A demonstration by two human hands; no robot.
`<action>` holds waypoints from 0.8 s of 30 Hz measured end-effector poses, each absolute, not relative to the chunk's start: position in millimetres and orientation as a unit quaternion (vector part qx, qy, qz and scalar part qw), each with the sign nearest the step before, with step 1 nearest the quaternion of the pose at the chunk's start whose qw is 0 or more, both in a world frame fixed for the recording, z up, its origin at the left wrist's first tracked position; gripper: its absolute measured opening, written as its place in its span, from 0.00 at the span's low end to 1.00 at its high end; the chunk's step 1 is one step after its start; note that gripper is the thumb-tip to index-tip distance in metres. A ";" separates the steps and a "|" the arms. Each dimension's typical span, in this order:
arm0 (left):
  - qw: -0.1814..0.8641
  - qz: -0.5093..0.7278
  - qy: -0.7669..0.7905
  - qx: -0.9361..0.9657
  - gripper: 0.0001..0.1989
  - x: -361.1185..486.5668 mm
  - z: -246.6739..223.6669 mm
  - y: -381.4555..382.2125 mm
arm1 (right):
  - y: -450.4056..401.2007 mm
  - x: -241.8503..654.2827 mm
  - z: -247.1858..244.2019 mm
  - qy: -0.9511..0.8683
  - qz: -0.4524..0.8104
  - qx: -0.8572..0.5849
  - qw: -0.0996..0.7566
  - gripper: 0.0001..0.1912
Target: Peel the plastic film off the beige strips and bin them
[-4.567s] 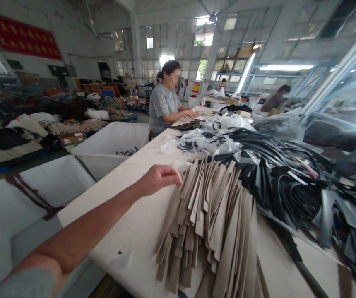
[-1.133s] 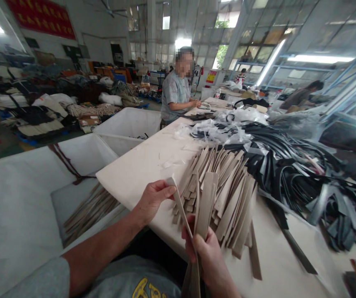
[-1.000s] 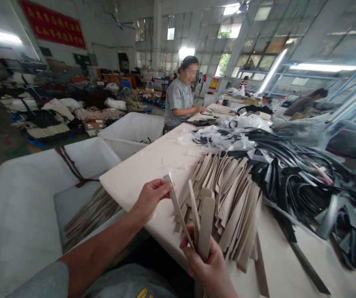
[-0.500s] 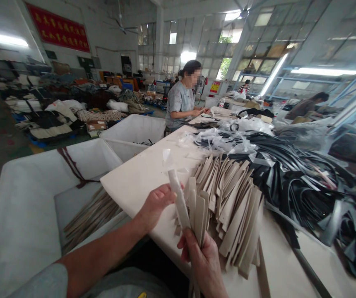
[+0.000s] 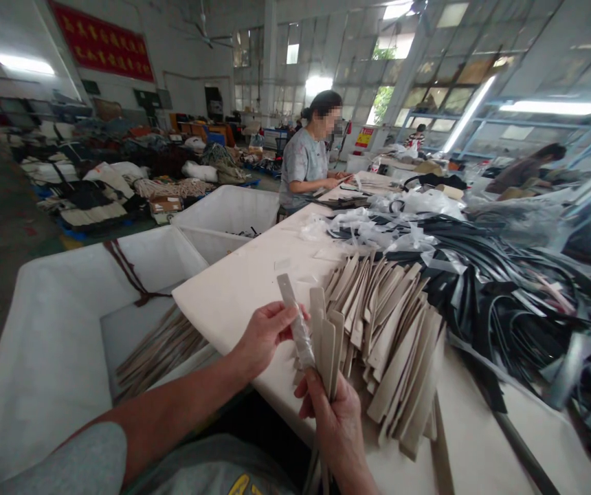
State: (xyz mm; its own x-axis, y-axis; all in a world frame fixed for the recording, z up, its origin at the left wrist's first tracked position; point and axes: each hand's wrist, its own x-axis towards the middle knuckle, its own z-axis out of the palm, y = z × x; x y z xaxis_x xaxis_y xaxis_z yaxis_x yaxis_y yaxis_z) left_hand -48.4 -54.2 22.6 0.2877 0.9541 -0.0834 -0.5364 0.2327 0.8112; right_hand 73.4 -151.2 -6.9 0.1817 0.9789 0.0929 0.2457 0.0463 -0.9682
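Observation:
My right hand (image 5: 337,416) is closed around the lower part of several beige straps (image 5: 329,340) with rounded ends, fanned a little apart. The leftmost one, a strap with clear plastic film (image 5: 302,344) on it, leans to the left. Its upper tip is bare and has a small hole, while the film lower down looks wrinkled. Thumb and fingers of my left hand (image 5: 267,337) pinch this strap near its top. Close by on the right, a thick pile of beige straps (image 5: 383,323) lies on the pale table (image 5: 238,289).
Black straps (image 5: 506,289) and crumpled clear plastic (image 5: 409,213) cover the table's right side. Left of the table stands a white bin (image 5: 58,309) with long beige strips (image 5: 161,350) inside. A co-worker (image 5: 306,158) sits at the table's far left edge.
The film has slid down from the leftmost strap's tip and bunched up, leaving that end bare. My left hand stays near the strap's top. The view has shifted slightly.

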 end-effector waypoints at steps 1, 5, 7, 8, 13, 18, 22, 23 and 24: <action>0.742 0.486 0.301 0.350 0.18 -47.1 19.3 -58.3 | -149.7 72.8 -7.0 -0.519 0.371 -0.580 0.507 0.23; 0.755 0.450 0.289 0.380 0.19 -47.0 16.1 -65.7 | -147.5 71.9 -9.2 -0.497 0.385 -0.576 0.522 0.23; 0.729 0.501 0.285 0.370 0.23 -49.9 24.3 -56.7 | -149.2 72.1 -9.9 -0.502 0.375 -0.589 0.511 0.23; 0.716 0.529 0.283 0.357 0.24 -51.1 28.6 -51.4 | -150.0 72.2 -9.7 -0.507 0.369 -0.594 0.504 0.24; 0.732 0.515 0.297 0.332 0.18 -49.3 23.3 -55.4 | -146.5 70.4 -8.0 -0.511 0.367 -0.585 0.512 0.22; 0.746 0.490 0.285 0.350 0.20 -52.4 13.6 -63.1 | -145.3 67.8 -17.0 -0.504 0.379 -0.584 0.512 0.23; 0.713 0.558 0.266 0.330 0.18 -52.6 20.6 -48.1 | -146.7 65.6 -17.6 -0.518 0.369 -0.588 0.500 0.22; 0.717 0.548 0.270 0.335 0.17 -50.8 19.3 -49.1 | -145.8 64.5 -16.2 -0.517 0.370 -0.584 0.505 0.22; 0.726 0.529 0.273 0.344 0.17 -48.6 16.3 -52.9 | -144.5 63.3 -14.6 -0.516 0.372 -0.578 0.511 0.21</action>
State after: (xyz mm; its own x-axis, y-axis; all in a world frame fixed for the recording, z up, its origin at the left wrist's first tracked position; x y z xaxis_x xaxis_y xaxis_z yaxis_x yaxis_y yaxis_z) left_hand -48.6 -52.9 16.3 0.2907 0.9563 -0.0325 -0.5794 0.2030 0.7893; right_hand 63.3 -144.5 -14.6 0.1905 0.9769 0.0971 0.2150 0.0550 -0.9751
